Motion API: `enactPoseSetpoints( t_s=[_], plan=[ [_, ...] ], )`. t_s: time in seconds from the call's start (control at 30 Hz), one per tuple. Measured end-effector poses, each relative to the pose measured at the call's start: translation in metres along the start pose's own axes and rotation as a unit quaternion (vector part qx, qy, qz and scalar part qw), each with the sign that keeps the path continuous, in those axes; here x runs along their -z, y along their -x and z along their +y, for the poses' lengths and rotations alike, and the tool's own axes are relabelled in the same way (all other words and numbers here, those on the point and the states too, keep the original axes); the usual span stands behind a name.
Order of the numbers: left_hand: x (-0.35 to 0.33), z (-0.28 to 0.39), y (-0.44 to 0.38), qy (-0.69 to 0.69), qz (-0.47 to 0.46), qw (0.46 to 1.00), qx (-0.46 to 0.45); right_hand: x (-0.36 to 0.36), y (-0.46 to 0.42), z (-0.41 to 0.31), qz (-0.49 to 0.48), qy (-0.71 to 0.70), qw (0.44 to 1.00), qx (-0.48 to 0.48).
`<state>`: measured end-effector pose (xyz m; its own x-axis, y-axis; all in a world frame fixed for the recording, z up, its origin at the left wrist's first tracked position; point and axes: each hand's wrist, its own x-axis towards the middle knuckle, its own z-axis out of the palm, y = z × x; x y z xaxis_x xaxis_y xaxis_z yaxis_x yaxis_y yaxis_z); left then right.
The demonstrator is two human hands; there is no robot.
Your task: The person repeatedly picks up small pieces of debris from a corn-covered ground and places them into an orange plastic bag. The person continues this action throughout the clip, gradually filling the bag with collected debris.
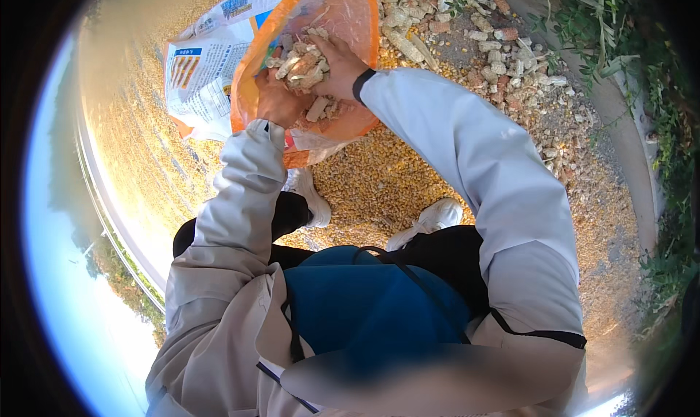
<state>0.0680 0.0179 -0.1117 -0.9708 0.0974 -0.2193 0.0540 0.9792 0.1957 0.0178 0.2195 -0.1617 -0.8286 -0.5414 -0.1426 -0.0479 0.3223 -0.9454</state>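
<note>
Between my two hands, at the mouth of an orange-edged woven plastic sack [306, 153], is a clump of broken corn cob pieces [304, 67]. My left hand [281, 100] lies along the clump's lower left side, its fingers partly hidden by the cobs. My right hand [342, 67] holds the clump from the right, thumb side up. More cob pieces [321, 109] lie inside the sack just below my hands. The sack rests on its side, its white printed face turned to the left.
Loose corn kernels [377, 171] cover the ground around my white shoes [440, 214]. A heap of broken cobs [497, 61] lies at the upper right, beside a concrete kerb [618, 116] and green plants [601, 29]. A road edge curves along the left.
</note>
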Motion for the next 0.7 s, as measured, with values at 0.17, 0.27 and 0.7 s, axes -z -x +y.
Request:
enactPoseSetpoints(
  t_s=[0.17,0.27,0.7],
  plan=[
    [0.033,0.003,-0.002,-0.022,0.012,0.992,0.127,0.058,0.014,0.032,0.011,0.139,0.990,0.039],
    [0.011,0.035,0.002,0.020,0.041,0.999,0.022,0.151,0.051,0.104,0.170,0.415,0.889,-0.094],
    [-0.092,0.227,-0.033,0.145,-0.251,0.950,-0.117,0.201,0.173,0.171,-0.073,0.316,0.936,-0.134]
  ],
)
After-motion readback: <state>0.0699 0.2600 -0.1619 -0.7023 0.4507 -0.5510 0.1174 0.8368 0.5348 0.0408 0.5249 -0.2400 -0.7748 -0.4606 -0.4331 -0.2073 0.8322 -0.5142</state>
